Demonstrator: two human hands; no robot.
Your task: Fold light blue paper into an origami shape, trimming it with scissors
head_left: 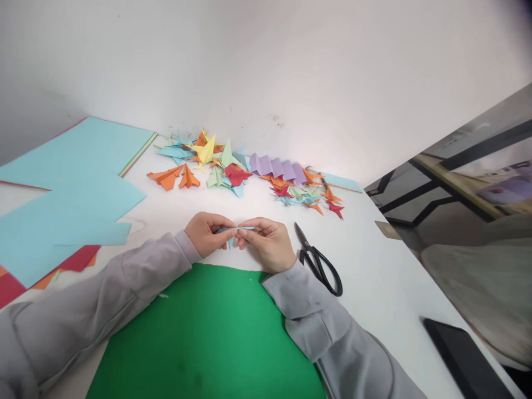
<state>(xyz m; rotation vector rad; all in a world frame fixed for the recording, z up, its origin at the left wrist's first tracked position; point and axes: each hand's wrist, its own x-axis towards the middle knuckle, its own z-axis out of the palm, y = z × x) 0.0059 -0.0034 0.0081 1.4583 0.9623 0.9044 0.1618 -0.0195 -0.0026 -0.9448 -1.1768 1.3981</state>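
A small folded piece of light blue paper (231, 241) is pinched between my two hands, just beyond the far edge of a green sheet (199, 332). My left hand (208, 234) grips its left side between thumb and fingers. On the other side, my right hand (272, 241) pinches the right end, with the fingertips of both hands nearly meeting. The fingers cover much of the paper, so its full shape is hidden. Black-handled scissors (318, 260) lie to the right of my right hand, blades pointing away.
Folded paper planes (205, 149) in several colours lie along the wall, beside a purple pleated strip (276, 167) and smaller star-like pieces (307, 194). Large light blue sheets (70, 205) cover the left side. A black phone-like device (465, 354) rests near the right table edge.
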